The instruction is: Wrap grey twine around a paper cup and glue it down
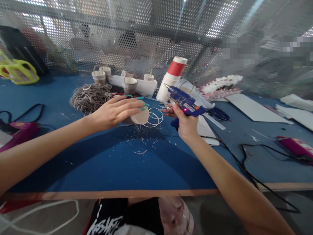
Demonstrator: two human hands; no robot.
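Observation:
My left hand (113,112) is wrapped over a small paper cup (141,117), fingers across its top and thumb hidden. The cup lies tilted, with a pale round end facing right. In my right hand (187,122) is a blue glue gun (186,101), its metal nozzle pointing up and left, a small red light glowing on its side. Some thin pale strand shows by the right fingertips, too small to make out. Between the hands, thin white rings (154,121) rest on the table. A bundle of grey cord (89,98) sits behind my left wrist.
A stack of paper cups (168,80) stands behind the glue gun. Several small cord-wrapped cups (130,85) line the back near a mesh screen (137,39). White sheets (256,107) and a magenta glue gun (294,145) lie right. A black cable (234,156) crosses the table edge.

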